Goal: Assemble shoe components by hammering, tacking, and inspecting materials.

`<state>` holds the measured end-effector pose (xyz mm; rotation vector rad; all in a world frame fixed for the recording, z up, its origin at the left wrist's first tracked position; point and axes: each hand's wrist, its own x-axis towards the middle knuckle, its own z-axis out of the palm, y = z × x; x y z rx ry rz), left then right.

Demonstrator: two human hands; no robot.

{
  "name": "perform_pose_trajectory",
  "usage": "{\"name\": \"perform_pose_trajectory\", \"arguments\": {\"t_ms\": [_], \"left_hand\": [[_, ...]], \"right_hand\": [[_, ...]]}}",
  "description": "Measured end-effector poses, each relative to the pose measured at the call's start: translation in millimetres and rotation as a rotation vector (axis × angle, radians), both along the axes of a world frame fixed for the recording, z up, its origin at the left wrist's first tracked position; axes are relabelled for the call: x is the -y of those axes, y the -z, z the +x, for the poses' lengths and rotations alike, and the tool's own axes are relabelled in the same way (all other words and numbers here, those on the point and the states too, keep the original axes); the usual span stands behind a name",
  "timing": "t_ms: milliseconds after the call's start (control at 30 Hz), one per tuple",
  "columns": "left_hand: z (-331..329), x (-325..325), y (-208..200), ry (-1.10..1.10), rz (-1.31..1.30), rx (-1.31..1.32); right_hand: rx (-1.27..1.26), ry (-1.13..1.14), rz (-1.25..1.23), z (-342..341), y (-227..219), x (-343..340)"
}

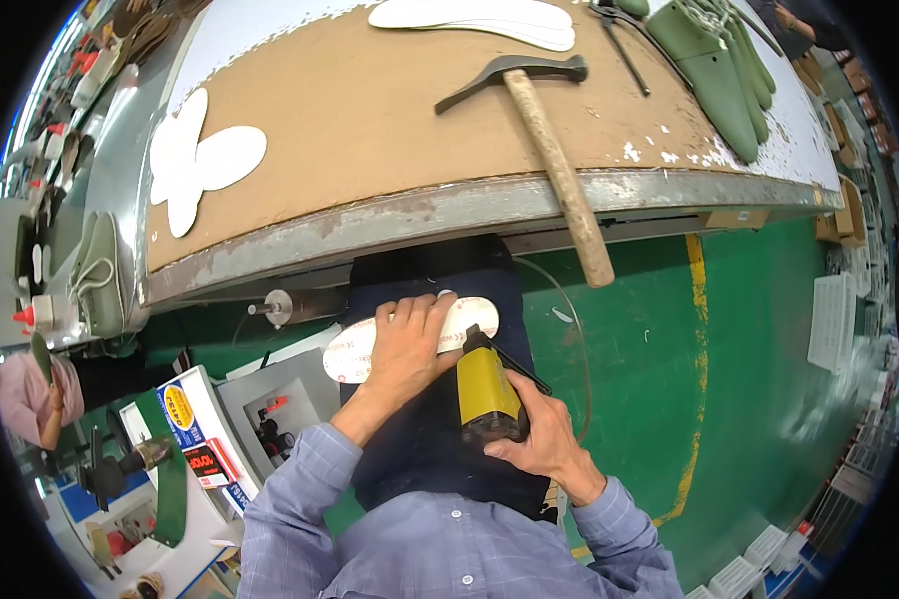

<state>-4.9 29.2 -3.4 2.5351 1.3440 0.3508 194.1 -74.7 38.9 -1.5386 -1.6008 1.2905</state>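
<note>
My left hand (406, 344) lies flat on a white shoe insole (348, 357) resting on my dark-trousered lap, fingers spread over its middle. A yellow and black hand tool (486, 391), like a staple gun, sits gripped in my right hand (541, 439). Its black nose touches the insole's near edge beside my left fingers. A thin cable runs from the tool off to the right.
A brown-topped workbench (370, 120) with a worn metal edge lies ahead. On it are a hammer (554, 150) overhanging the edge, white insoles (195, 160), more insoles (489, 18) and green shoe lasts (714, 70). Green floor with a yellow line lies at right, another person at far left.
</note>
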Motion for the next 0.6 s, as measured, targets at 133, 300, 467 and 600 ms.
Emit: {"name": "perform_pose_trajectory", "arguments": {"t_ms": [133,300,467,600], "left_hand": [[0,0,2,-0.003,0.043,0.015],[-9,3,9,0.017,0.077,-0.033],[-65,26,-13,-0.109,-0.038,-0.04],[-110,51,3,-0.183,-0.17,0.298]], "right_hand": [[0.019,0.004,0.012,-3,3,-5],[-0.046,-0.066,-0.129,-13,-13,-16],[-0.077,-0.2,-0.184,-32,-19,-35],[-0.104,-0.323,-0.207,-60,-20,-40]]}}
